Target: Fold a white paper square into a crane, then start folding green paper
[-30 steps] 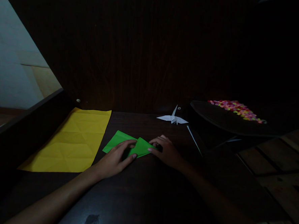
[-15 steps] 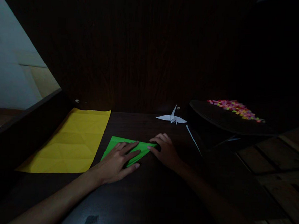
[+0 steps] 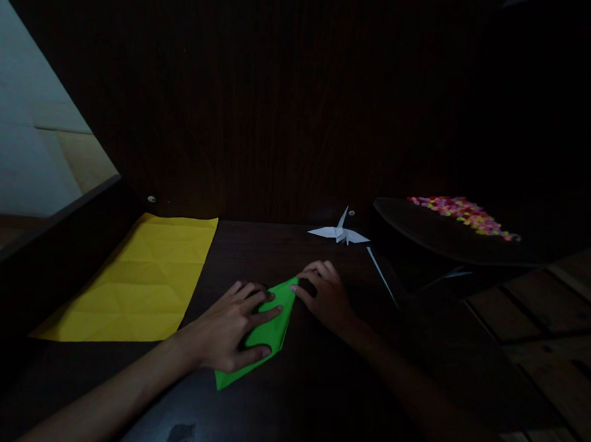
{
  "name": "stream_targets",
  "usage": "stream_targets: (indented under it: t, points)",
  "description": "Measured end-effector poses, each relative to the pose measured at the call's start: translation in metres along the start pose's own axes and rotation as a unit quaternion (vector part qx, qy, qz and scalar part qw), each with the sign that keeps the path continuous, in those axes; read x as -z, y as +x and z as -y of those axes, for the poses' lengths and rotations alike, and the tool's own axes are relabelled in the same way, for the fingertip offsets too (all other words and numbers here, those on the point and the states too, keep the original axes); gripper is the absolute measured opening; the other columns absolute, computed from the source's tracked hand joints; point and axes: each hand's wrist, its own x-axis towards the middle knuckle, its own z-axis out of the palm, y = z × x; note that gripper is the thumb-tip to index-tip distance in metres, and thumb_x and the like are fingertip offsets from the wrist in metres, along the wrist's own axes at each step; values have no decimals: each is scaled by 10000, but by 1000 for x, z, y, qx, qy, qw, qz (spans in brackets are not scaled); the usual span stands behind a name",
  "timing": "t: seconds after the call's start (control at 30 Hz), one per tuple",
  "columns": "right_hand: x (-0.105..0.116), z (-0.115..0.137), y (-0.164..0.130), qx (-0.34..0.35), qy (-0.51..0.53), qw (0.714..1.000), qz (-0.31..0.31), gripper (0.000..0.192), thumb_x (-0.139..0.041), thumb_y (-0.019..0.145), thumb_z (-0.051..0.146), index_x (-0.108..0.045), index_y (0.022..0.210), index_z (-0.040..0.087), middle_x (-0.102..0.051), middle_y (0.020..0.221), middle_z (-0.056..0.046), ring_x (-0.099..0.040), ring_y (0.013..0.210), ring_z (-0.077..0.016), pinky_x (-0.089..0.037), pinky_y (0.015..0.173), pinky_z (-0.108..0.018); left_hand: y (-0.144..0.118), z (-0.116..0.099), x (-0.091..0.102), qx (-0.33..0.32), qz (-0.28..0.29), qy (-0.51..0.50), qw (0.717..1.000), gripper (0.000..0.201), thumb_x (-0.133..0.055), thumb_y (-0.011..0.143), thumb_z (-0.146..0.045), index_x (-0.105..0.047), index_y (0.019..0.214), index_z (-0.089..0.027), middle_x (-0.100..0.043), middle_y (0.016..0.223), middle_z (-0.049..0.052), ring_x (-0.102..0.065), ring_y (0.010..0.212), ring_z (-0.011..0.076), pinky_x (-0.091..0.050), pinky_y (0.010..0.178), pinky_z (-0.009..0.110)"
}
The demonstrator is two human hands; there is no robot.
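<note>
Head view, left hand (image 3: pixel 229 327) flat on green paper (image 3: pixel 263 336), right hand (image 3: pixel 327 295) pinching its tip, yellow sheet (image 3: pixel 141 285) well apart

Lighting: very dim, underexposed | Source: pale light at the far left edge | Shadows: right side and back panel nearly black | Colours: only the yellow sheet (image 3: pixel 142 275) and green paper (image 3: pixel 263 329) read clearly | Focus: soft, slight edge stretch

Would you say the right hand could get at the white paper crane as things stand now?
Probably yes: the right hand rests at the green paper's tip, and only bare dark tabletop lies between it and the white paper crane behind it.
</note>
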Motion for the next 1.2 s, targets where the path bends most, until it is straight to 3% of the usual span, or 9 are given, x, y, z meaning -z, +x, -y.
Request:
stream_targets:
  t: [0.37,0.57,0.67,0.83,1.03,1.2]
  points:
    - [3,2,-1,42,-3,997,59,262,-654,876,295,-706,1113,198,-676,1189,-73,-522,1039,-265,-473,905,-442,4,-7,-15,22,-43,5,999,707,-607,812,-599,-513,1380,-189,-557,1208,158,-497,1121,353,-420,944,549]
    - [5,3,-1,61,-22,993,95,305,-599,915,313,-673,1194,214,-647,1276,-64,-516,1065,-269,-465,917,-473,3,-12,-26,9,-62,20,998,727,-561,861,-586,-443,1426,-144,-420,1471,190,-328,1380,393,-362,1058,595]
    - [7,3,-1,63,-24,992,109,335,-594,914,331,-653,1228,231,-627,1312,-60,-510,1101,-277,-465,916,-489,2,-12,-26,15,-44,9,999,668,-533,897,-529,-420,1441,-158,-436,1476,164,-317,1405,366,-342,1089,589]
    - [9,3,0,67,-25,989,126,352,-592,914,326,-637,1254,245,-608,1342,-49,-491,1154,-289,-456,935,-497,-1,-7,-19,-11,-21,-16,1000,704,-624,831,-474,-434,1437,-170,-434,1480,167,-338,1397,368,-291,1122,593]
    - [10,4,0,52,-39,988,138,345,-575,922,317,-640,1256,257,-547,1406,-63,-440,1221,-299,-427,969,-516,-2,-7,-18,-10,-6,-56,998,696,-663,795,-479,-486,1404,-193,-449,1469,159,-473,1280,388,-392,1054,587]
    - [10,3,0,49,-41,986,154,370,-545,926,269,-614,1289,290,-508,1434,-76,-408,1247,-306,-397,982,-537,-1,-12,-17,-30,5,-99,995,613,-642,833,-389,-501,1384,-163,-467,1457,154,-450,1301,352,-441,1045,536]
